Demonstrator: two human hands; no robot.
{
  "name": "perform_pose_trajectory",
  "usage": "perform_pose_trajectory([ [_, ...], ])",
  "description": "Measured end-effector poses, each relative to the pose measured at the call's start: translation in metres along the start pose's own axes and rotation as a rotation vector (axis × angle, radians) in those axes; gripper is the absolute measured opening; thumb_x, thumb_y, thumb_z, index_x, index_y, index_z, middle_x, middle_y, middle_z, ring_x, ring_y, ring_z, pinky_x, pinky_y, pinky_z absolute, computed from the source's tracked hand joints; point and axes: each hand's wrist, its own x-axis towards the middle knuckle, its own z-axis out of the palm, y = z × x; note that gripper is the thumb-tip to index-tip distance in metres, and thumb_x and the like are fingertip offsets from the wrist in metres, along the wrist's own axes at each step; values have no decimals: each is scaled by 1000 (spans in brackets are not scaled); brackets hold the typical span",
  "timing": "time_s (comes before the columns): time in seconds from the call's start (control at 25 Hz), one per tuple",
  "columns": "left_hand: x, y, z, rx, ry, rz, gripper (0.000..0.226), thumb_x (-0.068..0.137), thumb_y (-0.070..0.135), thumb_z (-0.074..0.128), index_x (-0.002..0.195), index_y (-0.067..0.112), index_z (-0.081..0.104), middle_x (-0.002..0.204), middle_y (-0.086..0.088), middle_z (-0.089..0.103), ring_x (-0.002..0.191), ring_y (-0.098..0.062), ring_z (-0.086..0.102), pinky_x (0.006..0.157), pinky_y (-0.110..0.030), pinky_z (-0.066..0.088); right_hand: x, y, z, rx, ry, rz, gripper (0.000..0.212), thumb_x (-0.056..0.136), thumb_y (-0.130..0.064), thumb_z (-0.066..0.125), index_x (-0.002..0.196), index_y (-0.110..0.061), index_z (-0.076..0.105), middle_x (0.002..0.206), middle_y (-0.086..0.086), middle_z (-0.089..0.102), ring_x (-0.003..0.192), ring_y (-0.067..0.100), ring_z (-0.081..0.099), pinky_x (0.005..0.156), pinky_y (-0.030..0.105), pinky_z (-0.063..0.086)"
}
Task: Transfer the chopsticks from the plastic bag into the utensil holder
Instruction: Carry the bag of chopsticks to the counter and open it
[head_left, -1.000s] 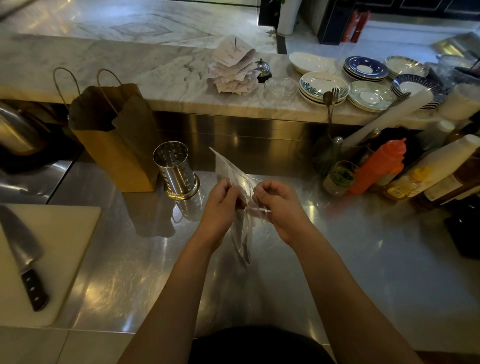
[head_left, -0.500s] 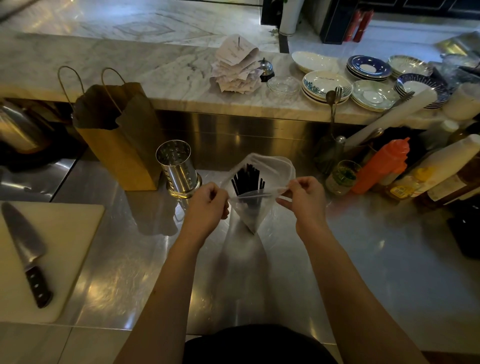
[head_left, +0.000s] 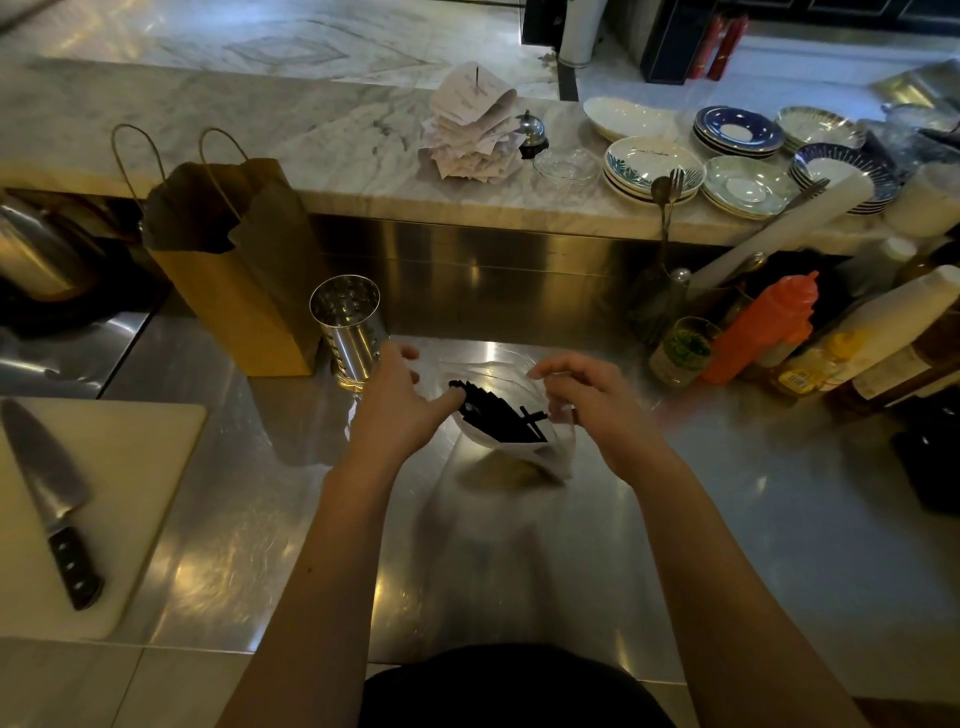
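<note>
A clear plastic bag (head_left: 550, 457) lies tilted on the steel counter with its mouth pulled open. Several black chopsticks (head_left: 501, 415) show inside it, their ends pointing up and to the left. My left hand (head_left: 400, 410) reaches into the bag's mouth, its fingers touching the chopstick ends. My right hand (head_left: 592, 402) pinches the bag's right edge and holds it open. The perforated steel utensil holder (head_left: 349, 327) stands upright and empty just left of my left hand, beside a brown paper bag.
A brown paper bag (head_left: 244, 280) stands behind the holder. A knife (head_left: 49, 493) lies on a white cutting board (head_left: 135, 467) at the left. Sauce bottles (head_left: 774, 327) and a jar (head_left: 680, 353) crowd the right. Plates (head_left: 654, 166) sit on the marble ledge.
The bag went from pinched shut to pulled open, then tipped down toward the counter. My left hand let go of the bag's rim and moved in to the chopstick ends.
</note>
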Motion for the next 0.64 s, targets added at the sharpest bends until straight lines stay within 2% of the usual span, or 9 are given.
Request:
perform_pose_trajectory([
  [0.08,4,-6,6,-64,15,-27,67,81,40,73,135,22,39,116,4,53,103,-16,58,90,-40,52,0,-1,-3,7,-60,3,22,95,1,48,99,-4,69,69,6,52,59,8,53,62,21,49],
  [0.2,4,-13,9,-146,45,-12,34,91,25,62,124,22,55,110,-5,69,87,-17,69,84,-47,58,1,2,-7,-16,-16,1,21,95,-2,50,97,-10,70,69,3,54,62,9,54,62,25,51],
  [0.28,2,-13,5,-137,36,17,23,94,13,56,115,20,64,105,-5,71,77,-13,70,78,-40,60,6,7,-10,-48,150,-4,22,95,-3,50,94,-13,69,74,6,54,65,12,52,60,27,50],
  [0.36,0,-10,1,-96,20,89,26,94,7,54,112,19,67,106,0,67,76,-13,69,74,-34,60,11,11,-11,-107,289,-34,23,95,-4,50,91,-17,69,74,5,55,65,11,52,59,27,49],
  [0.44,-1,-4,0,-51,25,152,29,93,8,52,113,21,69,108,5,63,77,-10,68,75,-31,58,12,14,-9,-165,356,-74,22,95,-7,52,90,-20,69,75,0,60,68,10,55,65,31,51],
  [0.56,1,-2,3,-104,17,153,26,97,14,50,115,19,69,106,4,64,72,-8,67,68,-23,58,11,13,-5,-105,329,-94,13,96,-14,55,96,-19,67,82,0,64,73,14,61,66,28,53],
  [0.64,3,-5,2,-244,23,63,24,99,15,50,115,17,67,107,-2,64,73,-11,68,67,-22,59,8,9,-6,43,229,-57,13,95,-23,58,104,-17,64,88,2,67,80,17,65,69,27,56],
])
